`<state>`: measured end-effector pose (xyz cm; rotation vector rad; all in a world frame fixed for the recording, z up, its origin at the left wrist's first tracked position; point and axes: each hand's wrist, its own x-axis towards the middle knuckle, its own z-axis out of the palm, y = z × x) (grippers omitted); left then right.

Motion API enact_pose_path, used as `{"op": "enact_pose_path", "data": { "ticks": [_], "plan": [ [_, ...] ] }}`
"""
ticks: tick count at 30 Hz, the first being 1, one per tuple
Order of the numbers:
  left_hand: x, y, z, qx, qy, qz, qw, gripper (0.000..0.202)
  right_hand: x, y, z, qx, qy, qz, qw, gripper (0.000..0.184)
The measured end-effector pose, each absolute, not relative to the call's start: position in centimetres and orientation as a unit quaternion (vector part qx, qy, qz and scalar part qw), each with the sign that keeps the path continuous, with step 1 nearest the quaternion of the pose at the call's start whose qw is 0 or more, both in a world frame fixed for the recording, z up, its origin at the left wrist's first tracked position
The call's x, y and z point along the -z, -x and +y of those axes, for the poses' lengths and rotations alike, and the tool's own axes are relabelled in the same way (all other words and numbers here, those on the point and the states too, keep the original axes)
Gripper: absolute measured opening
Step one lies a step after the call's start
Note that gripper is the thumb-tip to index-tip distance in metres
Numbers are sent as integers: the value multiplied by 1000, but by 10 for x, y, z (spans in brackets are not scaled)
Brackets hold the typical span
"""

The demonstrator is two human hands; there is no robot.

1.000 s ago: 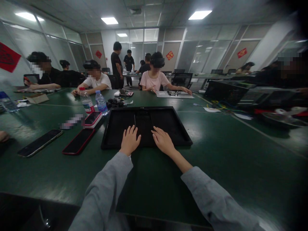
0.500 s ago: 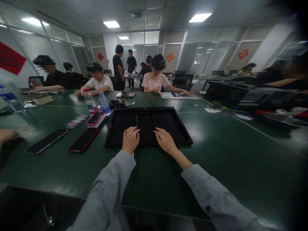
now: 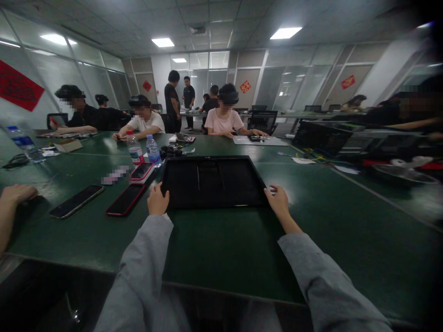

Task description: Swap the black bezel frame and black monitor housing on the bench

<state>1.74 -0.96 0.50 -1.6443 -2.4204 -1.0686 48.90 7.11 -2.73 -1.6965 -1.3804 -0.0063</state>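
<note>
On the green counter point(image 3: 221, 251), a black tray-like panel point(image 3: 212, 186) lies between the left hand point(image 3: 158, 201) and right hand point(image 3: 278, 203), fingers half-curled at its opposite sides, perhaps to balance it; whether they grip is unclear. Its far rim's small pale mark point(image 3: 207, 158) and the nearby bottles' labels point(image 3: 153, 154) are too small to read.

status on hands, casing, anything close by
Left hand at left edge, right hand at right edge. Black monitor casing between them. Red-edged phone just left of left hand.
</note>
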Motion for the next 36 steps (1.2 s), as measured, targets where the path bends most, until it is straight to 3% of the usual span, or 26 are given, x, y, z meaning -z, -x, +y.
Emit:
{"op": "enact_pose_path", "data": {
  "ticks": [3,6,18,36],
  "plan": [
    [0,-9,-6,345,526,-777,-30,59,32,-493,70,-69,679,-571,457,40],
    [2,-7,-5,350,505,-787,-46,61,34,-486,65,-47,671,-586,452,38],
    [3,4,4,411,441,-788,-124,49,36,-482,64,-66,684,-584,432,43],
    [1,-1,3,380,432,-810,-113,52,34,-481,64,-79,681,-583,435,42]
  ]
}}
